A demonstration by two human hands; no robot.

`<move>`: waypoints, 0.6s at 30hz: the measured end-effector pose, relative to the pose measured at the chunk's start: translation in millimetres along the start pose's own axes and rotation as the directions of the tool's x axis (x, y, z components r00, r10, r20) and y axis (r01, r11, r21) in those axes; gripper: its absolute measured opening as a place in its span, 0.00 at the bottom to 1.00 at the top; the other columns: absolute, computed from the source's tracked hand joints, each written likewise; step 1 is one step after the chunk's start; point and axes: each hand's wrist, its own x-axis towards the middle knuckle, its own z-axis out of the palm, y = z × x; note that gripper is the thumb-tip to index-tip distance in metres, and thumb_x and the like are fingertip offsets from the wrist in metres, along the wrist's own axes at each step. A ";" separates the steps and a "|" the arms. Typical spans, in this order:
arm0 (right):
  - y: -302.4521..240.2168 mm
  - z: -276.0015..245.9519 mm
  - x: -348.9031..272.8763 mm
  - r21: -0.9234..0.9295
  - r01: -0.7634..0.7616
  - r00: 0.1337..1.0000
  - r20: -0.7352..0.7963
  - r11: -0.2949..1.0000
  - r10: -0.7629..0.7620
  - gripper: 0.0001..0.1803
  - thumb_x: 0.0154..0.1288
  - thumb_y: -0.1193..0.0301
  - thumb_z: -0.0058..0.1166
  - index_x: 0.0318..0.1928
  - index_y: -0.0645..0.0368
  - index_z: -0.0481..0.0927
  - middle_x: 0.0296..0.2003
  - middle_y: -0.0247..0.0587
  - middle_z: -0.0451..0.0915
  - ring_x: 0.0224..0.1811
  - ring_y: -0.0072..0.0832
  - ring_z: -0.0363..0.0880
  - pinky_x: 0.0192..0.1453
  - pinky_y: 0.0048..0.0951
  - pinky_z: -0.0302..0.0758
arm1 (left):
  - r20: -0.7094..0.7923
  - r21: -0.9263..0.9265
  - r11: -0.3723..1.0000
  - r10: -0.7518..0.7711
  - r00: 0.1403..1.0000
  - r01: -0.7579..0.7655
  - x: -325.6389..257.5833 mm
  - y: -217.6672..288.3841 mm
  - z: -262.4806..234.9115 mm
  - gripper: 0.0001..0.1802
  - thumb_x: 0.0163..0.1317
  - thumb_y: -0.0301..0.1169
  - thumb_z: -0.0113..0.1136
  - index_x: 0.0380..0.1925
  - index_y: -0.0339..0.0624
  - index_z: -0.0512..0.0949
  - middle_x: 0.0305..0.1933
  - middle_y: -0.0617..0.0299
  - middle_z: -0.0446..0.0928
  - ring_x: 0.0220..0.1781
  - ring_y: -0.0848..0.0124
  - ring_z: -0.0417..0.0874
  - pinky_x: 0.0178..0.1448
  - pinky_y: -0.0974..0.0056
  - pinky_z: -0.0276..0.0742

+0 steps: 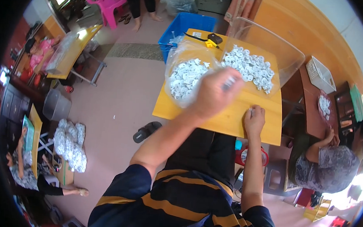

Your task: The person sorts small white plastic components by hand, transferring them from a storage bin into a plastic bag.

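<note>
My left hand, smeared by motion, is raised over the middle of the yellow table. Its fingers are curled round a small whitish piece. Lower and to the right, my right hand rests at the table's near edge with its fingers closed; a tiny pale bit shows at the fingertips, too small to name. Left of my left hand is a clear plastic bag full of small round white plastic parts. Beyond the hand, more such parts lie heaped in a clear plastic bin tipped on its side.
At the table's far edge lie a yellow-and-black tool and a dark block. A blue crate stands behind. To the right a person sits at a brown table. Silvery bags and a black slipper lie on the floor.
</note>
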 end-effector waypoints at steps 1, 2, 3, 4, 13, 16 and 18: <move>-1.5 -1.6 1.9 -0.003 -0.021 0.999 0.037 1.000 0.022 0.12 0.65 0.73 0.60 0.49 0.60 0.81 0.44 0.58 0.79 0.43 0.58 0.82 0.49 0.51 0.81 | -0.039 0.019 1.000 -0.008 0.999 0.009 10.2 3.1 -20.0 0.03 0.68 0.25 0.67 0.39 0.39 0.83 0.34 0.64 0.83 0.36 0.78 0.82 0.42 0.68 0.79; -1.9 -1.7 3.3 -0.004 -0.035 0.999 0.021 0.999 0.035 0.12 0.65 0.73 0.60 0.49 0.60 0.81 0.44 0.58 0.79 0.43 0.58 0.82 0.49 0.51 0.81 | -0.097 0.154 0.984 0.107 0.990 -0.091 21.9 3.7 -38.5 0.03 0.68 0.25 0.66 0.39 0.39 0.83 0.35 0.65 0.83 0.36 0.81 0.81 0.41 0.70 0.78; -1.2 -0.9 3.8 -0.002 -0.027 0.999 0.042 1.000 0.027 0.12 0.65 0.74 0.60 0.48 0.60 0.81 0.44 0.58 0.79 0.43 0.58 0.82 0.48 0.51 0.81 | -0.133 0.137 0.990 0.043 0.990 -0.025 28.4 -11.1 -51.4 0.03 0.68 0.25 0.66 0.39 0.39 0.83 0.34 0.66 0.84 0.35 0.80 0.81 0.41 0.69 0.79; -0.5 -1.0 4.7 0.002 -0.018 0.998 0.063 1.000 0.018 0.11 0.65 0.75 0.60 0.47 0.61 0.81 0.44 0.58 0.80 0.43 0.58 0.82 0.47 0.51 0.81 | -0.155 0.211 0.978 0.033 0.987 0.001 32.1 -20.1 -61.6 0.04 0.67 0.26 0.67 0.39 0.39 0.83 0.33 0.64 0.84 0.35 0.75 0.83 0.41 0.67 0.80; 0.3 -10.6 -5.9 0.128 0.076 0.997 -0.043 0.989 -0.071 0.10 0.64 0.77 0.61 0.46 0.60 0.80 0.43 0.55 0.79 0.43 0.56 0.82 0.47 0.49 0.80 | 0.180 0.528 0.847 -0.185 0.966 0.064 30.7 -112.3 -78.7 0.13 0.69 0.37 0.64 0.45 0.39 0.84 0.48 0.46 0.85 0.54 0.47 0.85 0.60 0.49 0.78; 3.2 -11.5 -7.2 0.139 0.077 0.996 -0.058 0.987 -0.070 0.10 0.63 0.78 0.61 0.46 0.60 0.80 0.42 0.55 0.79 0.43 0.56 0.81 0.47 0.48 0.80 | 0.149 0.480 0.873 -0.177 0.973 0.085 29.7 -110.2 -90.2 0.11 0.68 0.34 0.63 0.44 0.39 0.84 0.47 0.47 0.85 0.52 0.49 0.86 0.57 0.51 0.80; 4.7 -12.9 -7.9 0.150 0.076 0.995 -0.070 0.986 -0.067 0.11 0.63 0.78 0.62 0.46 0.60 0.81 0.42 0.54 0.79 0.43 0.55 0.81 0.47 0.48 0.80 | 0.096 0.476 0.872 -0.179 0.979 0.113 34.5 -95.9 -99.5 0.10 0.68 0.32 0.64 0.43 0.39 0.84 0.46 0.47 0.85 0.51 0.51 0.86 0.57 0.52 0.80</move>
